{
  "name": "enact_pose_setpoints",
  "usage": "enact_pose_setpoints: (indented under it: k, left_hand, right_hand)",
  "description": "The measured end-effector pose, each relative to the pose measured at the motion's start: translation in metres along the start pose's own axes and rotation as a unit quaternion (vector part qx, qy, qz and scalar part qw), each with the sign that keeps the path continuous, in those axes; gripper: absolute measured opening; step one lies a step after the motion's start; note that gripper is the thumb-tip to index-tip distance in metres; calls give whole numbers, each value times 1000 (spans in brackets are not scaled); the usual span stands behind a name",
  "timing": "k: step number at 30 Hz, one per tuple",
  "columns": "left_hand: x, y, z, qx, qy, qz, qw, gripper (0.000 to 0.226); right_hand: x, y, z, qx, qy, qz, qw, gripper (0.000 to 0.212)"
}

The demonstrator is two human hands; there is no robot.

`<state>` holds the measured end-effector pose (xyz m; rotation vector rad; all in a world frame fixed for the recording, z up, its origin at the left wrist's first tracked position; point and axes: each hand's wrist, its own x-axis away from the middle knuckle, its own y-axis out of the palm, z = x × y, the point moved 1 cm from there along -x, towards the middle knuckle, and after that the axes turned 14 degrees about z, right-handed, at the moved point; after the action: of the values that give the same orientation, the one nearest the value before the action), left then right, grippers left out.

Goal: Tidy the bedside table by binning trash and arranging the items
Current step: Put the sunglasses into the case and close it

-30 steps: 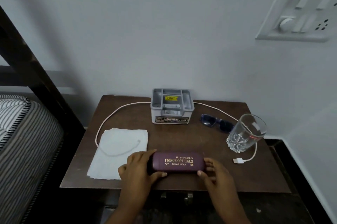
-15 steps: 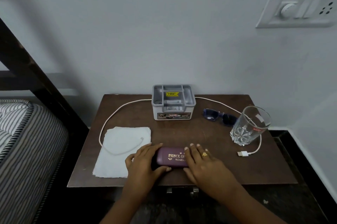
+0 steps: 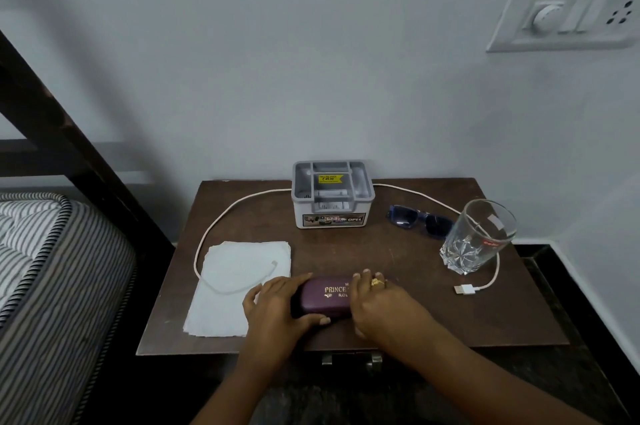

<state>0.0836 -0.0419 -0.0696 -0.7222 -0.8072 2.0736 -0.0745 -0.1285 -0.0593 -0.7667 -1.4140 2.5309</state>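
The maroon spectacle case [image 3: 323, 296] lies flat on the bench [image 3: 398, 262], straight in front of the grey organiser box [image 3: 332, 196] and near the front edge. The left hand [image 3: 277, 307] grips its left end, fingers over the far side and thumb along the near side. The right hand [image 3: 381, 307] wraps over its right end, fingers curled across the lid. Right of the organiser lie blue sunglasses [image 3: 420, 220], and farther right stands a drinking glass [image 3: 478, 237]. A folded white cloth [image 3: 239, 289] lies front-left of the organiser. A white USB cable [image 3: 239, 210] runs behind it.
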Motion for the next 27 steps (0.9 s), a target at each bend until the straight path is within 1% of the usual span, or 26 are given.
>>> enact_pose_setpoints:
  k: [2,3,5,6,7,9,11,13,14,15,18,20,24,27]
  left_hand:
    - [0,-1,-1,2,-5,-1,1000,80]
    - [1,-1,-1,7,-7,5,1000,79]
    - [3,1,1,17,-22,31,999,78]
    - [4,2,2,20,-35,43,998,80]
    - [6,4,2,22,-45,50,997,82]
    - [8,6,2,17,-50,45,998,85]
    - [9,8,1,-19,-35,19,999,90]
    - [8,8,3,-80,-25,-14,996,98]
    - [8,8,4,-108,-28,-31,993,99]
    - [6,7,6,-129,-34,-51,990,99]
    - [-1,5,12,-158,-59,-113,979,101]
    - [-6,4,15,-168,-72,-139,973,104]
    - [-10,2,19,-179,-85,-160,967,104]
    - [-9,-2,23,-180,-98,-158,966,109]
  right_hand:
    - [8,-8,18,-95,12,8,995,43]
    - [12,-11,28,-137,43,13,990,44]
    - [19,-15,42,-208,146,13,967,36]
    - [22,-13,45,-262,215,1,941,31]
    - [26,-9,46,-317,287,-10,904,26]
    - [27,2,41,-416,408,-17,812,25]
    - [23,14,33,-439,496,-8,750,26]
    - [15,22,24,-417,564,-3,713,30]
    - [12,25,20,-396,585,4,707,31]
    - [9,27,17,-364,599,13,713,31]
    - [2,28,7,-244,592,1,768,21]
    - [0,29,3,-202,585,-15,786,20]
    - [1,31,5,-206,574,-28,792,23]
    - [2,27,13,-244,563,5,789,23]
